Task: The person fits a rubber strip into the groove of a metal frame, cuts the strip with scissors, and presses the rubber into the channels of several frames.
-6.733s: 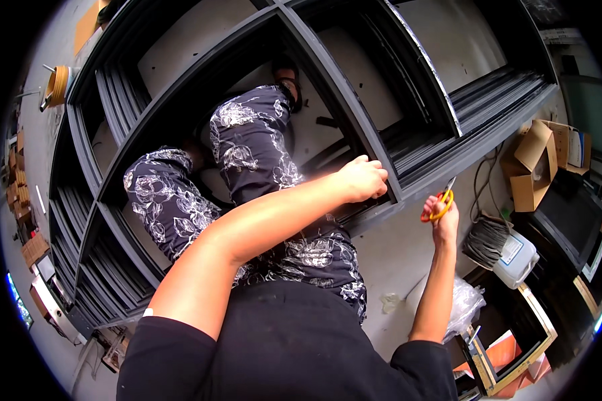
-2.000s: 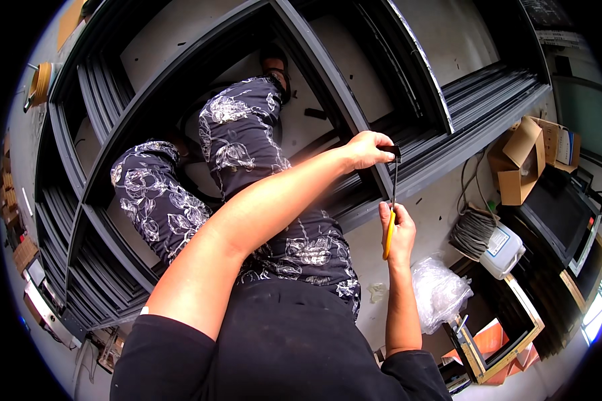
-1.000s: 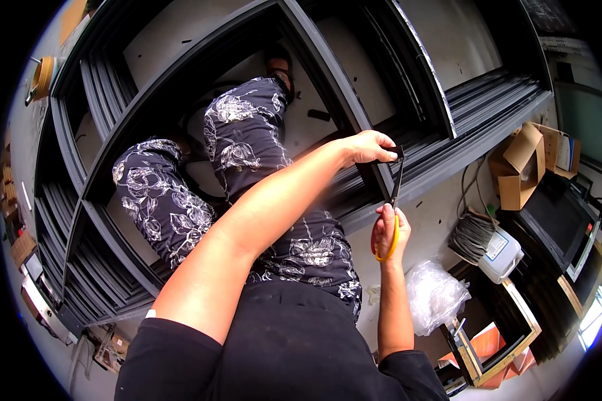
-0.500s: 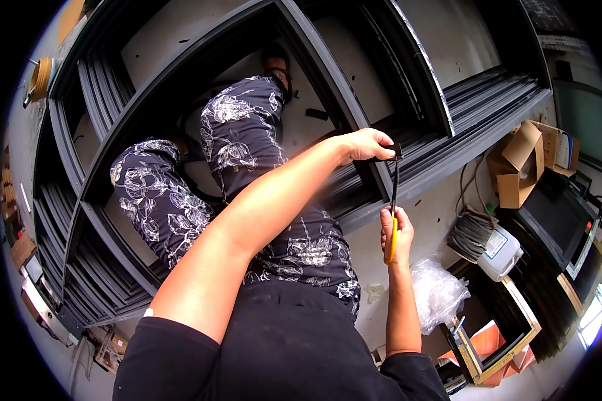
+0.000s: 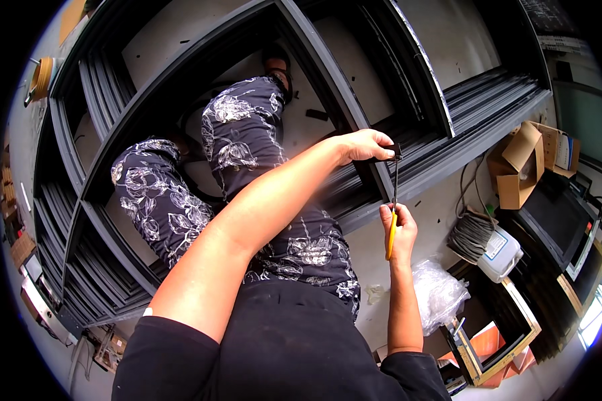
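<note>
My left hand (image 5: 368,146) reaches across to the corner of a dark grey metal frame (image 5: 381,179). Its thumb and fingers pinch a small black piece (image 5: 396,151), whose kind is too small to make out. Below it, my right hand (image 5: 400,234) is closed around the yellow handle of what look like scissors (image 5: 391,237). Their long, dark, narrow blades point up, with the tip at the black piece. Whether the blades are apart or together cannot be seen. Both hands are above the frame's near right edge.
Stacked dark frames (image 5: 495,110) surround my legs. On the right are an open cardboard box (image 5: 518,167), a coil of grey cord (image 5: 471,234), a white plastic jug (image 5: 500,254) and a clear plastic bag (image 5: 438,294). Black scraps (image 5: 316,114) lie on the floor.
My right hand and the scissors have shifted slightly, and the blades now look narrower and more upright. The left hand stays put with the black piece.
</note>
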`<state>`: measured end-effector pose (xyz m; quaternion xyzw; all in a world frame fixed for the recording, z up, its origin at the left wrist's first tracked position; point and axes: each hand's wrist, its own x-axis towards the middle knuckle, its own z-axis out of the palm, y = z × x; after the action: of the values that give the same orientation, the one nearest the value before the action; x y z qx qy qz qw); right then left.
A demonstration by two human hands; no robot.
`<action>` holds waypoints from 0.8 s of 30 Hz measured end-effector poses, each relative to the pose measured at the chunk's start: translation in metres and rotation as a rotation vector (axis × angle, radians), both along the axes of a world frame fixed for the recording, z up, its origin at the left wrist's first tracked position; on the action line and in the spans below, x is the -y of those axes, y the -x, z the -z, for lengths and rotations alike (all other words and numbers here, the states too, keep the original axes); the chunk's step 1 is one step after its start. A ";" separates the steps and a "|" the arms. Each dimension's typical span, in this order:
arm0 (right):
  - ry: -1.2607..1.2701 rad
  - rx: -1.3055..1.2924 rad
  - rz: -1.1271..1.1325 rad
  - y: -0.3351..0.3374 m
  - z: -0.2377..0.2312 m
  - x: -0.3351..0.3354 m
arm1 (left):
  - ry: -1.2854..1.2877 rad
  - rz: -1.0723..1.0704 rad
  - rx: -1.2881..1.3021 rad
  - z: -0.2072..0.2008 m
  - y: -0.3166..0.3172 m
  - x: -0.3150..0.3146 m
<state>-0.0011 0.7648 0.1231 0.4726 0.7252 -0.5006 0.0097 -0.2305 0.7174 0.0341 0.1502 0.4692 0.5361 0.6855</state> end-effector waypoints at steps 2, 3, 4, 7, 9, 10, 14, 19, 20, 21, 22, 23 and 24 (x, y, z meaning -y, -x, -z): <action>-0.015 0.041 0.007 -0.001 -0.001 0.001 | 0.023 -0.013 -0.045 0.004 -0.002 0.000; -0.014 0.039 0.005 0.001 -0.002 0.002 | 0.045 -0.024 -0.087 0.005 -0.002 0.001; -0.022 0.042 0.000 0.002 -0.004 0.002 | 0.045 -0.024 -0.086 0.004 -0.001 0.001; -0.038 0.042 -0.015 0.004 -0.005 0.001 | 0.024 -0.005 -0.069 -0.001 0.001 0.002; -0.047 0.039 -0.021 0.004 -0.004 0.000 | 0.036 0.020 -0.065 -0.007 0.000 0.001; -0.064 0.042 -0.026 0.004 -0.002 -0.001 | 0.038 0.017 -0.068 -0.005 0.000 0.002; -0.103 0.007 -0.032 0.008 -0.002 0.004 | 0.045 -0.005 -0.051 -0.002 0.000 0.002; -0.420 0.024 -0.143 -0.005 0.011 0.004 | 0.018 0.016 -0.042 -0.006 -0.002 0.002; -0.618 0.036 -0.228 -0.009 0.017 0.001 | -0.009 0.036 -0.062 -0.005 -0.002 0.002; -0.618 0.034 -0.229 -0.013 0.022 -0.003 | -0.036 0.056 -0.082 -0.004 -0.002 0.002; -0.760 0.017 -0.315 -0.014 0.024 -0.007 | -0.035 0.054 -0.082 -0.003 -0.002 0.003; -0.902 -0.002 -0.403 -0.016 0.026 -0.011 | -0.035 0.063 -0.057 -0.002 -0.003 0.003; -0.901 -0.004 -0.406 -0.018 0.029 -0.015 | -0.034 0.070 -0.032 -0.001 -0.003 0.004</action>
<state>0.0171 0.7799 0.0944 0.2778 0.9470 -0.1264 -0.0997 -0.2280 0.7134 0.0353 0.1868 0.4653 0.5171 0.6937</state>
